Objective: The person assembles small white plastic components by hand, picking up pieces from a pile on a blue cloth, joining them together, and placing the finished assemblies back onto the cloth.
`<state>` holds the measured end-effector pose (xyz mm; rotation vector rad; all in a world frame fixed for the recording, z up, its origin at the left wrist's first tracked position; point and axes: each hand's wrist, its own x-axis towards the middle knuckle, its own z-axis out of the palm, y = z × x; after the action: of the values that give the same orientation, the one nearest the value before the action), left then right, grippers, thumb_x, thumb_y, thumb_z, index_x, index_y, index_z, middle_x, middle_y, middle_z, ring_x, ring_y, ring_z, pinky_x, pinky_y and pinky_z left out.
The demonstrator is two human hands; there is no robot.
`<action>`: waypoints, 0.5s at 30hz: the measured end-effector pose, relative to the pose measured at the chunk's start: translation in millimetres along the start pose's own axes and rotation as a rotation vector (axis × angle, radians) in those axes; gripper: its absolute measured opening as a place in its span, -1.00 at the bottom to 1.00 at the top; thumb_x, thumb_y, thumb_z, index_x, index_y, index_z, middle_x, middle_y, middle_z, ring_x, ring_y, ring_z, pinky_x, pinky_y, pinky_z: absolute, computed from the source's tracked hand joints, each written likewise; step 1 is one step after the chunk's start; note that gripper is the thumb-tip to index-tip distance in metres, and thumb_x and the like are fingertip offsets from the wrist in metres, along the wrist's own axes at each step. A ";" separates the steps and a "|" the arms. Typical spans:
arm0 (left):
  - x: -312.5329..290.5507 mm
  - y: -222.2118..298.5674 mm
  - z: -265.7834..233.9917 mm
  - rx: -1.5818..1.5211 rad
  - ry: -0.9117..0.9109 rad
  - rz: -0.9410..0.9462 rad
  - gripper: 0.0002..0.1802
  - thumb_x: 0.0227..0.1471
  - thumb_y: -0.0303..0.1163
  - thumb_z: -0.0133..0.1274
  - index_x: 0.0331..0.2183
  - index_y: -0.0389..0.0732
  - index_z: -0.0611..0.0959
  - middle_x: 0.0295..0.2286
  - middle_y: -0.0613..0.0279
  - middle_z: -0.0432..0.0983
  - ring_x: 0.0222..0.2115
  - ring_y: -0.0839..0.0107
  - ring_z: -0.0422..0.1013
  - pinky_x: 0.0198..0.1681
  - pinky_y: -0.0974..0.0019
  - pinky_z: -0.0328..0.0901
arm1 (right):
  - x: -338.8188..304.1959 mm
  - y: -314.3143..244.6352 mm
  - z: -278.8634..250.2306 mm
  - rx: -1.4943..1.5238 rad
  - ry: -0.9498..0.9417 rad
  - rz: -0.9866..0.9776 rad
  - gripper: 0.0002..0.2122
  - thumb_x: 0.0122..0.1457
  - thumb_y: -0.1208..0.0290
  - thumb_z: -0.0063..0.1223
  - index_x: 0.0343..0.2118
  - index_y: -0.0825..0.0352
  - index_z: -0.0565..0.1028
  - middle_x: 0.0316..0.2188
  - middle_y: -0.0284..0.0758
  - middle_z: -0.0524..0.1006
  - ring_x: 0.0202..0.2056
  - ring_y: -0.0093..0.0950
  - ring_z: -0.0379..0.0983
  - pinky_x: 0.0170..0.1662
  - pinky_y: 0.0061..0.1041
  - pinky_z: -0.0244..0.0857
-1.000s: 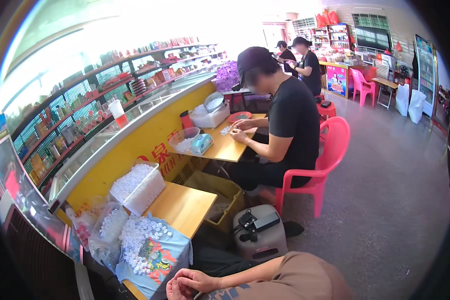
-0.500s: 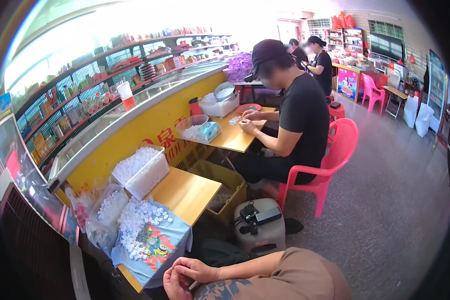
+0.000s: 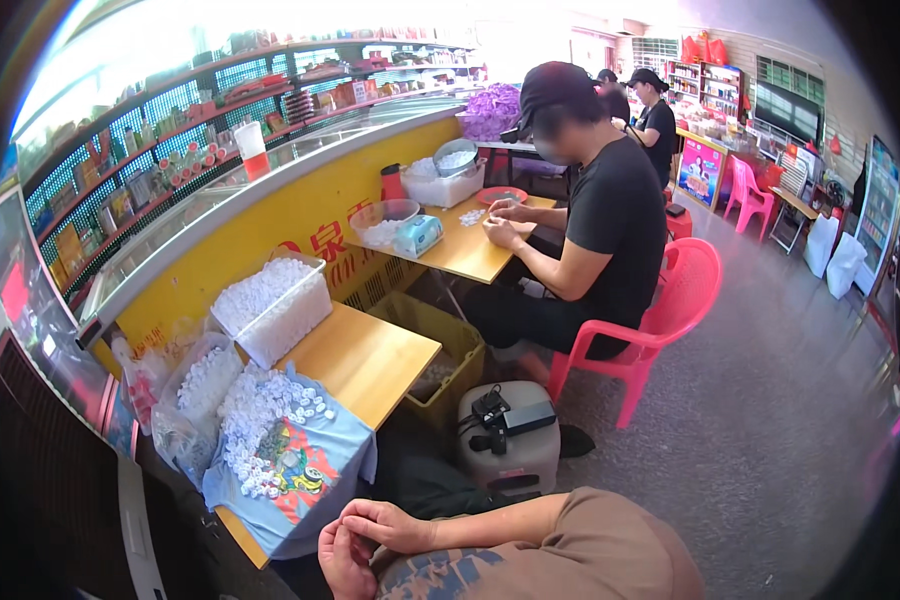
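While the left hand (image 3: 344, 566) and right hand (image 3: 390, 526) are held fingertips together, any grip impossible to tell, white pieces (image 3: 255, 422) are spread beyond and leftward of these 2 on a blue cloth (image 3: 350, 436).

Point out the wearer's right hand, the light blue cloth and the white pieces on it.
Right hand (image 3: 390, 526), head view: back of hand.
Light blue cloth (image 3: 349, 440), head view: bare fabric beside the print.
White pieces (image 3: 253, 412), head view: middle of the pile.

Washed-out glare above, dark curved edges
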<state>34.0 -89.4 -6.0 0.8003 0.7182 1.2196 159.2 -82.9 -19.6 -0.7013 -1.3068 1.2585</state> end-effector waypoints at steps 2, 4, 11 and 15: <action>-11.6 15.9 10.0 0.036 -0.003 -0.074 -0.85 0.09 -0.35 -0.08 -0.32 -0.23 0.44 -0.54 0.37 0.37 -0.58 0.65 0.27 -0.55 0.60 0.19 | -0.5 -2.1 -0.1 0.009 0.006 0.008 -0.81 0.21 0.34 -0.18 -0.29 0.38 0.38 -0.45 -0.44 0.41 -0.37 -0.70 0.29 -0.29 -0.67 0.22; -15.0 19.7 9.6 0.072 -0.008 -0.143 -0.83 0.11 -0.34 -0.10 -0.28 -0.22 0.44 -0.54 0.36 0.35 -0.55 0.60 0.29 -0.50 0.56 0.23 | -0.7 -2.1 -0.6 0.017 0.010 0.012 -0.81 0.21 0.34 -0.18 -0.30 0.38 0.39 -0.45 -0.44 0.41 -0.37 -0.70 0.29 -0.29 -0.68 0.22; -3.0 3.7 -6.6 0.029 -0.079 -0.079 -0.84 0.09 -0.36 -0.08 -0.29 -0.23 0.43 -0.50 0.33 0.39 -0.53 0.60 0.31 -0.49 0.57 0.23 | -1.6 -2.9 -0.6 0.022 -0.016 0.016 -0.80 0.23 0.32 -0.21 -0.26 0.37 0.37 -0.44 -0.48 0.40 -0.38 -0.74 0.28 -0.30 -0.72 0.22; -3.1 4.0 3.1 0.044 -0.003 -0.012 -0.85 0.07 -0.35 -0.04 -0.36 -0.22 0.44 -0.58 0.43 0.36 -0.64 0.72 0.24 -0.63 0.67 0.13 | -2.2 -1.2 0.2 0.019 -0.013 0.011 -0.80 0.24 0.32 -0.21 -0.26 0.36 0.37 -0.44 -0.48 0.39 -0.39 -0.75 0.27 -0.32 -0.72 0.22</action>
<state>33.8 -92.3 -0.8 0.8328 0.7491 1.1951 159.8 -85.3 -19.1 -0.6886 -1.3017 1.2847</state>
